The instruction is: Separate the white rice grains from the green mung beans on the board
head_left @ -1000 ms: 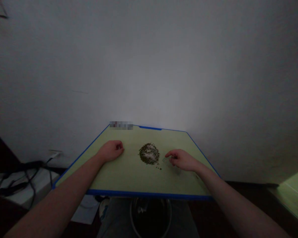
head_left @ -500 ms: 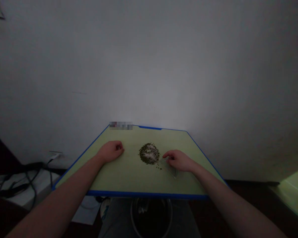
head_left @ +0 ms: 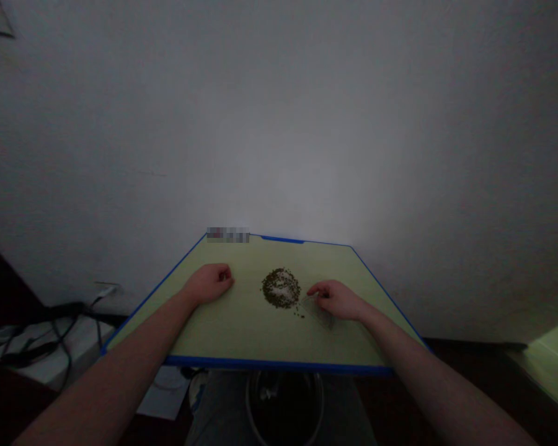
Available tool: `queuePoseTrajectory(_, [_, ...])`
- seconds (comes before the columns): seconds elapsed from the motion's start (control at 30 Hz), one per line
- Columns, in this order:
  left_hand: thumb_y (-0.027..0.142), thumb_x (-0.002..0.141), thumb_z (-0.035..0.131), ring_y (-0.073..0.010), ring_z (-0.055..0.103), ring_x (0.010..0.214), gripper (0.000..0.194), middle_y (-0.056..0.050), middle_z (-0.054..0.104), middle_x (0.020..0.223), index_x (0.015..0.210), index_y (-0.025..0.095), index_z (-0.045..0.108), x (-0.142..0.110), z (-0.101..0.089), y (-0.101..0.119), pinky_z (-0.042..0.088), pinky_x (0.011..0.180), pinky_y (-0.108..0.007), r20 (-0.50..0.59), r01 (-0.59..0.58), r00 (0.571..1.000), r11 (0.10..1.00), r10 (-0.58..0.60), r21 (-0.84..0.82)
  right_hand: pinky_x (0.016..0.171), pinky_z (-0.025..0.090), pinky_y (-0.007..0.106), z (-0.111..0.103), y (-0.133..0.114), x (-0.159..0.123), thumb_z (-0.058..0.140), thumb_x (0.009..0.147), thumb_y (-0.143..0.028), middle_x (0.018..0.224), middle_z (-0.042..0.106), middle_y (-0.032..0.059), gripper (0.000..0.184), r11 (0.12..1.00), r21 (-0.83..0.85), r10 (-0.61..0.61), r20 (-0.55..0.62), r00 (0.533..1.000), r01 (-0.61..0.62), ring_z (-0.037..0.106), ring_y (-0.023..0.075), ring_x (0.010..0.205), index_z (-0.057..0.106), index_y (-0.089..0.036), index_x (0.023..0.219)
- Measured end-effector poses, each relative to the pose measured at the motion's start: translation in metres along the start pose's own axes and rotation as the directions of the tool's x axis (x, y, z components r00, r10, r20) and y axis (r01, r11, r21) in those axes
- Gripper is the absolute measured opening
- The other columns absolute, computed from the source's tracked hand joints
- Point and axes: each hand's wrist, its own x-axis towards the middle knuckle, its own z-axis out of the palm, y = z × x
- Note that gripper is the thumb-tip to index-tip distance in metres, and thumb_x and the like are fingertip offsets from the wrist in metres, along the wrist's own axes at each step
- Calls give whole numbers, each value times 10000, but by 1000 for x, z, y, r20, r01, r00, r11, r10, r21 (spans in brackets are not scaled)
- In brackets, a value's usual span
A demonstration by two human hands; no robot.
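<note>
A round, low pile of small greenish-brown beans or seeds with whitish grains over its middle (head_left: 281, 288) lies on the yellow-green board (head_left: 242, 334). To its left, my left hand (head_left: 210, 282) rests on the board in a loose fist; I see nothing held in it. At the right of the pile, my right hand (head_left: 335, 300) pinches a thin, clear, flat piece of plastic (head_left: 324, 320), its outline faint against the board. That piece's left end is close to the pile's right edge, near a few stray beans (head_left: 299, 315).
Blue edging (head_left: 279, 365) runs round the board. Below its near edge, a metal pot or bowl (head_left: 284, 409) sits between my legs. Cables (head_left: 58, 341) lie on a white surface at the left. A grey wall (head_left: 279, 124) rises behind the board.
The view has shifted very slightly. The clear plastic piece looks flatter and fainter than before. Both hands and the pile look nearly unchanged in place.
</note>
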Motion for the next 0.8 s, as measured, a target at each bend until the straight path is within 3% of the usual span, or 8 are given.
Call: queuePoseTrajectory(0.8, [348, 745, 492, -137, 519, 605, 194, -16, 593, 652, 721, 180, 586, 2, 3, -5, 316, 542, -244, 0, -20, 1000, 1000, 20, 2, 482, 317, 204, 3, -14, -5, 486, 665, -116, 567, 531, -32, 376, 998, 28, -54, 34, 998, 53, 468, 103, 513, 686, -179, 978])
